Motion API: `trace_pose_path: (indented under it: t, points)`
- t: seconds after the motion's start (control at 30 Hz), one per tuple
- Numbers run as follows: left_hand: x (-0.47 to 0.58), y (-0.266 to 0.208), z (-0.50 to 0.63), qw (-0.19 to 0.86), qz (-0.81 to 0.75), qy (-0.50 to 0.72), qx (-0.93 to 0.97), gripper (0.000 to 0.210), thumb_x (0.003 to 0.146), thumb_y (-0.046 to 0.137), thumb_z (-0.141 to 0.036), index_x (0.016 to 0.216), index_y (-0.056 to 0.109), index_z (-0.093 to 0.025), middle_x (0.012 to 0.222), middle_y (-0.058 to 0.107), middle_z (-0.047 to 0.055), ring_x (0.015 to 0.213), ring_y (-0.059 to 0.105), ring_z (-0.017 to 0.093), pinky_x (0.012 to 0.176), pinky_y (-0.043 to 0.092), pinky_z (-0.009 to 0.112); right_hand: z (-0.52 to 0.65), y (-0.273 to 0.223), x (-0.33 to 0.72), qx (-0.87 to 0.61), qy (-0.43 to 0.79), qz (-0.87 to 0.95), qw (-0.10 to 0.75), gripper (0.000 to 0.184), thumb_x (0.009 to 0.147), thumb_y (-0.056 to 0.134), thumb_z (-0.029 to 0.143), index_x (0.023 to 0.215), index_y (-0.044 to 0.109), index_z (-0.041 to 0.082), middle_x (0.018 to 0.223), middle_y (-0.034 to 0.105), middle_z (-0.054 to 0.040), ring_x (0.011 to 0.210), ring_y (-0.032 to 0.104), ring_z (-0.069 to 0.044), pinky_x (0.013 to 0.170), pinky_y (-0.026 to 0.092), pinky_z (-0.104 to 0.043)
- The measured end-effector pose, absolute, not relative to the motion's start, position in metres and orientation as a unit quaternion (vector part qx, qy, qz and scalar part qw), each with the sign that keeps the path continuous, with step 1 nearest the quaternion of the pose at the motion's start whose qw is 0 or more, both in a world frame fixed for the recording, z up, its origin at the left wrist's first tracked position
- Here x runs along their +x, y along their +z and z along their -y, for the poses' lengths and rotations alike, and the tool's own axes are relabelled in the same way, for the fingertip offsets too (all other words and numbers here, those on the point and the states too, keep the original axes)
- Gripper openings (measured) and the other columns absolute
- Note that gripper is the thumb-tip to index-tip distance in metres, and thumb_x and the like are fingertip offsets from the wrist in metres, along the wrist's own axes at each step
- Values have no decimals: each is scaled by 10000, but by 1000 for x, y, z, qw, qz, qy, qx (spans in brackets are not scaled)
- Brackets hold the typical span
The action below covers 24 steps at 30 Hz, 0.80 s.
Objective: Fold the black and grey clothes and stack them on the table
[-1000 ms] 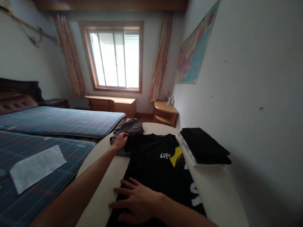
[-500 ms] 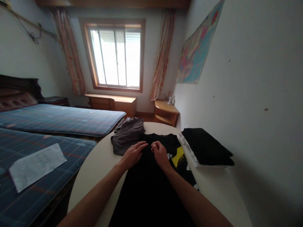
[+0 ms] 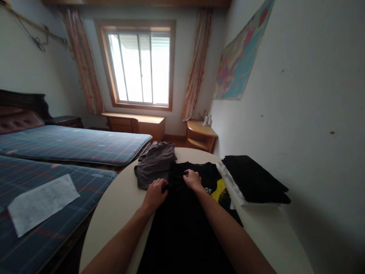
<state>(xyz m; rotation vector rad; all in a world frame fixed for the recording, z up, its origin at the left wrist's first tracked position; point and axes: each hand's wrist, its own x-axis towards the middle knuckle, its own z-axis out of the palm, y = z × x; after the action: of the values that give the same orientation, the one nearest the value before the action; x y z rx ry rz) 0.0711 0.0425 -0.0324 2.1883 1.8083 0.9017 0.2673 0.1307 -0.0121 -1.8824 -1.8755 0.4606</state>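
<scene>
A black T-shirt with a yellow and white print lies lengthwise on a round cream table, one side folded over. At its left edge, my left hand is closed with the fingers curled round a bit of dark cloth. My right hand rests higher up, near the collar, its fingers bent and pinched on the shirt's fabric. The exact grip of the right fingertips is partly hidden. Beyond my left hand lies a crumpled dark grey garment, touching the shirt's upper left.
Folded black clothing sits on white cloth at the table's right, close to the wall. Left of the table stands a bed with plaid mattresses and a sheet of paper. A wooden corner shelf stands behind.
My left hand has moved down and left to the shirt's edge, away from my right hand. My right hand has shifted slightly right and stays near the collar.
</scene>
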Motion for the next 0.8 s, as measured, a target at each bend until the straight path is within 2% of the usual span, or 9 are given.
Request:
trace_pose_path:
  t: [0.2,0.33,0.43,0.6,0.67,0.73,0.8]
  points:
    - [67,-35,-43,95,-610,325,716,194,796,501,-51,849,568,-225,907,620,25,840,608,185,799,431,290,-142,-3,280,-669,181,686,222,300,812,561,267,1049,740,221,1040,753,-66,983,690,-223,821,493,-277]
    - [68,-33,-42,113,-596,348,715,281,797,488,-34,963,594,-235,981,640,31,909,622,188,852,438,293,-150,0,284,-661,189,699,200,248,749,639,270,957,763,218,999,762,-70,949,698,-240,789,494,-277]
    - [69,-31,-41,122,-590,334,725,309,793,490,-26,964,634,-239,1022,642,40,972,614,201,903,437,314,-158,-1,275,-656,190,704,195,278,799,623,379,982,758,218,1052,752,-79,999,685,-246,810,490,-286]
    - [68,-27,-40,115,-562,308,759,322,748,479,12,827,668,-237,1000,648,44,987,585,216,918,435,344,-176,-2,248,-657,200,701,193,529,829,552,637,1101,718,215,1152,720,-111,1102,649,-283,898,472,-354]
    - [68,-26,-40,114,-545,297,776,344,735,469,24,813,671,-243,995,657,41,968,580,216,906,437,345,-183,-3,237,-660,202,696,195,591,828,527,686,1128,703,208,1180,705,-133,1130,634,-304,913,465,-387]
    - [68,-26,-39,113,-537,289,785,364,727,469,26,838,675,-253,1000,663,37,964,578,217,898,437,346,-191,-6,228,-664,204,691,199,556,842,535,656,1102,705,196,1174,702,-151,1126,633,-317,903,468,-403]
    - [69,-26,-38,116,-540,289,782,355,727,472,17,843,668,-255,983,660,37,956,584,215,883,440,339,-198,-8,220,-665,206,688,207,445,879,544,554,1058,710,182,1142,710,-157,1096,647,-307,884,477,-386]
